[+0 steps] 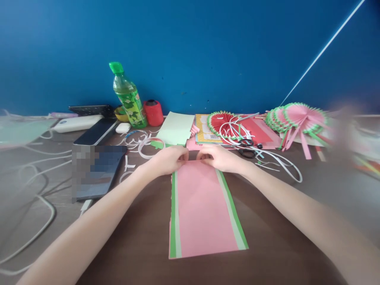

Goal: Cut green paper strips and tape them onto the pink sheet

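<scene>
A pink paper sheet [204,209] with light and dark green strips along both long sides lies on the brown table [273,245]. At its far edge my left hand [173,158] grips the left part, fingers curled and closed. My right hand [215,158] pinches the same edge a little to the right, its thumb and fingers together. The fingertips of both hands are partly hidden. The sheet's near end lies free, and its left border looks slightly ragged.
Behind the hands are a pale green sheet [175,126], a red paper fan [224,124], black-handled scissors [247,152] and looped white strips [285,158]. Pink-green fans [299,118] lie right. A green bottle [129,97], red spool [153,113], phone [103,170] and cables stand or lie left.
</scene>
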A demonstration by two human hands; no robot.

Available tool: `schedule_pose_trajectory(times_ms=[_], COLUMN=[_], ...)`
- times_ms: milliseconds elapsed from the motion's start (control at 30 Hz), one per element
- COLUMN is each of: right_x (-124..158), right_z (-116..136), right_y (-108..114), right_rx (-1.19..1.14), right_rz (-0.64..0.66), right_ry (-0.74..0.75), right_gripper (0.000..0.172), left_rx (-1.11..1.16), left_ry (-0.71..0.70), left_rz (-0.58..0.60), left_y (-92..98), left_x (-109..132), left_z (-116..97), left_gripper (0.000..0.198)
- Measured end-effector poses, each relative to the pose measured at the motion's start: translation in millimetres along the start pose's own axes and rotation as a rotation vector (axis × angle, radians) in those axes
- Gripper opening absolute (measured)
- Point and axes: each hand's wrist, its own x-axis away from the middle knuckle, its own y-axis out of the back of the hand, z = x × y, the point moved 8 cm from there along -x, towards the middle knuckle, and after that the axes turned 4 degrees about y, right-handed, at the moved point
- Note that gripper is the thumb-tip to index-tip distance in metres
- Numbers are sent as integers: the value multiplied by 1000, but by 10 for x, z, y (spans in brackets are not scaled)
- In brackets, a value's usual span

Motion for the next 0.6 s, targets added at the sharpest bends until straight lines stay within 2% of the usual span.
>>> schedule_pose_trajectory(times_ms=[367,600], right_x=[75,105], right_z=[-9,-60], right_y=[-10,18], right_rx=[35,78], right_rz=[-23,-5], right_ry=[91,89], right_gripper=[28,28], left_rx=[-41,-83], left_ry=[-37,-65], left_rz=[83,81], left_y=[-1,3], left_x=[31,48], left_z=[3,10], left_gripper=[24,27])
